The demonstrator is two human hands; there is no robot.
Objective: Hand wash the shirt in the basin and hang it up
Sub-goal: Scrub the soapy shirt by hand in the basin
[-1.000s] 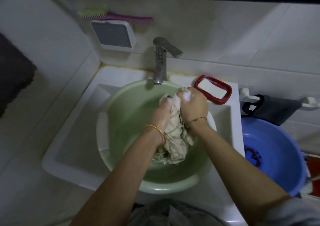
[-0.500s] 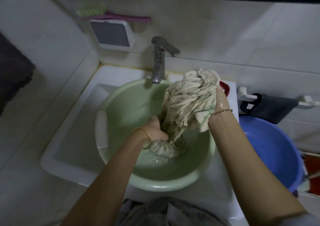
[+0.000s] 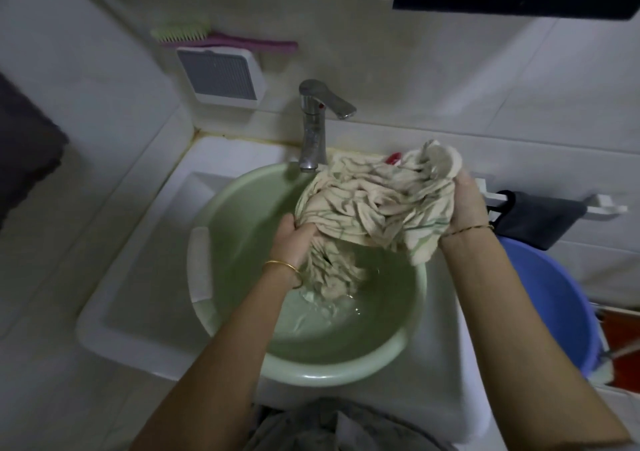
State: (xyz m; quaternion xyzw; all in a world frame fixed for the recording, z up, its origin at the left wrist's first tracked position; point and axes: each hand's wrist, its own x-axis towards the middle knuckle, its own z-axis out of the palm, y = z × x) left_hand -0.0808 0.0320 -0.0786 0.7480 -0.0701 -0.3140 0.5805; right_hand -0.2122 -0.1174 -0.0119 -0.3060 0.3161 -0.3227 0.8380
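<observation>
I'm gripping the wet shirt [image 3: 377, 204] low with my left hand [image 3: 294, 239], its tail trailing into the basin [image 3: 329, 378] below my fingers; my right hand [image 3: 465, 204] is clutching the bunched top. I'm judging this wringing; next is calling for twisting harder

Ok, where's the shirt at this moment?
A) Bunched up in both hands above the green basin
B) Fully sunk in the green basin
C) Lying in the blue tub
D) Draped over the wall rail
A: the left hand and right hand both grip the bunched shirt over the green basin, with its lower end hanging down into the basin.
</observation>
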